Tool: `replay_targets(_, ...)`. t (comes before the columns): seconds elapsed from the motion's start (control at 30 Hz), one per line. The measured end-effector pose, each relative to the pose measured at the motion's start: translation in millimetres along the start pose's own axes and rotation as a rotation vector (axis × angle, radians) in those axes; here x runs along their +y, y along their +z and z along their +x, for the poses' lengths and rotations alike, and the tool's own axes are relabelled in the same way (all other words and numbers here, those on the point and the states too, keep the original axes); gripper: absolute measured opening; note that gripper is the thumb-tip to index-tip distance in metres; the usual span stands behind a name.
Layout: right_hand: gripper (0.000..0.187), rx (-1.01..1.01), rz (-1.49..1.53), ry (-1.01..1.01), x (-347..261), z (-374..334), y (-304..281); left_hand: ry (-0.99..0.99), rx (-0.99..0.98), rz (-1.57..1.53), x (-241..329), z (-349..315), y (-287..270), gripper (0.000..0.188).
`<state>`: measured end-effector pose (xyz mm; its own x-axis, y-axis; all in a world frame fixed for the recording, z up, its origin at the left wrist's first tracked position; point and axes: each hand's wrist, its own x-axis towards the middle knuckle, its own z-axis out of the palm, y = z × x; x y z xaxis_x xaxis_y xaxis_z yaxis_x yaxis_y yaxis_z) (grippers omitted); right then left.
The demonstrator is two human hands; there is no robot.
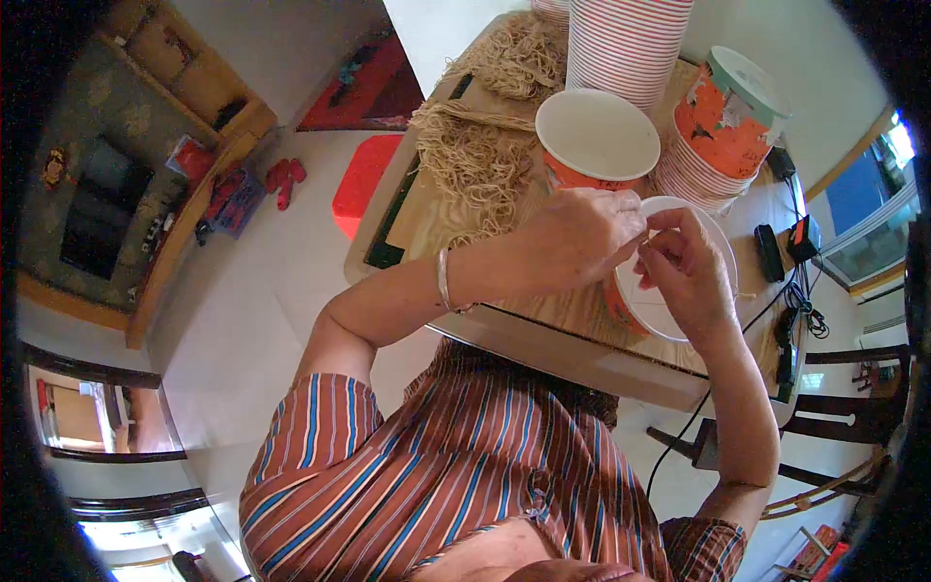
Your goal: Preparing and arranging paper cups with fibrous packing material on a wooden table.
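Over a white paper bucket with an orange outer wall, tilted at the table's near edge, my two hands meet. My left hand, bracelet at its wrist, has its fingers bent and pressed together above the bucket's rim. Thumb and fingers pinched, my right hand nearly touches it. What lies between the fingertips is too small to make out. A short string end sticks out at the bucket's right side. Just beyond stands another open bucket, white inside and orange outside.
Tangled tan string lies on the left of the wooden table. Tall stacked buckets and a torn orange-covered stack stand behind. Black adapters and cables line the right edge. A red stool stands left of the table.
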<state>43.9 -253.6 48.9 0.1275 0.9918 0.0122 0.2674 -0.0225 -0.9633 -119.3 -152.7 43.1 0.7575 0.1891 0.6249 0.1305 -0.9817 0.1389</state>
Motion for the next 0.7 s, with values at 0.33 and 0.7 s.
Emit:
replay_targets(0.33,0.008,0.211,-0.309,-0.217,3.2,-2.8,-4.5,-0.112,-0.02,-0.294,-4.1,0.6,-4.0,0.019)
replay_targets(0.7,0.004,0.237,0.101,-0.004,-8.4,-12.4,-6.7,-0.524,0.148,-0.594,-9.1,-3.5,-7.0,0.029)
